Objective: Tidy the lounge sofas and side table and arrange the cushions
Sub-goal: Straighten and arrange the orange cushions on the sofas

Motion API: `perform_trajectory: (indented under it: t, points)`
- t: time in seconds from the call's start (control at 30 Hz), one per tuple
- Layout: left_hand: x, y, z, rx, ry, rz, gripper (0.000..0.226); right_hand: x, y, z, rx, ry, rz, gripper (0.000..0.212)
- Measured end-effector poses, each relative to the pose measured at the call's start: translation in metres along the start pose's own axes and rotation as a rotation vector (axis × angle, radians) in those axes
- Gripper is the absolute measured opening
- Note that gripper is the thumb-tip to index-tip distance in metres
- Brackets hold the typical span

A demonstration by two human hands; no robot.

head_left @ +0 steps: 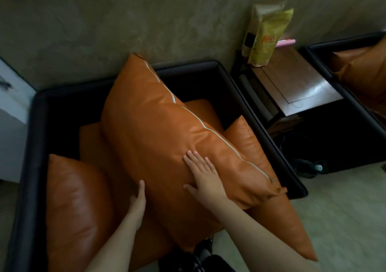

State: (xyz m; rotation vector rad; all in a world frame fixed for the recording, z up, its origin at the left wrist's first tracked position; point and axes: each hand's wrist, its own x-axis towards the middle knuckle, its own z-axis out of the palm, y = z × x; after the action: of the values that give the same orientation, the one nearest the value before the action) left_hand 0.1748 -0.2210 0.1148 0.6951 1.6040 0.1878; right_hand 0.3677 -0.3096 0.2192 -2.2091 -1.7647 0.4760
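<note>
Although its lower end is lost behind the forearms, the large orange cushion [150,125] reads clearly: tilted above the seat of the black sofa [37,125], pale seam uppermost, top corner toward the wall [104,31]. Right grip [205,179], a bare hand, lies flat on the cushion's face, fingers straight and slightly spread, thumb out to the side. Left grip [137,200] sits at the cushion's left edge; one digit points up along the face and the rest are hidden behind the cushion, so whether they curl round it cannot be told. Left cushion [73,205] rests against the sofa's left arm, cut off by the bottom edge. Small cushion [248,142] shows partly at the right arm; another orange piece [292,225] juts out below the big cushion, its origin covered. Orange seat pad [94,142] is mostly hidden. Just beside the sofa stands the wooden side table [296,83], carrying a yellow bag [269,35] with blurred red print, a beige bag [257,21] behind it, and a pink object [286,42] mostly hidden. A second sofa [342,79] is cut off at right. Dark cables [309,167] lie on the floor, hard to make out.
</note>
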Motion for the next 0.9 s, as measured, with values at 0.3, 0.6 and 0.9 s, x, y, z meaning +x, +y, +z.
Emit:
perform_trajectory:
  t: [0.3, 0.6, 0.9]
  points:
    - [0.002, 0.002, 0.007, 0.091, 0.068, 0.109, 0.062, 0.0, 0.007, 0.006, -0.026, 0.047, 0.025, 0.086]
    - [-0.045, 0.02, -0.015, 0.528, 0.165, 0.559, 0.036, -0.004, 0.012, -0.011, -0.078, 0.05, 0.104, 0.076]
    - [-0.11, 0.064, -0.054, 0.64, 0.287, 0.892, 0.04, -0.001, -0.018, -0.031, 0.137, -0.001, 0.304, 0.067]
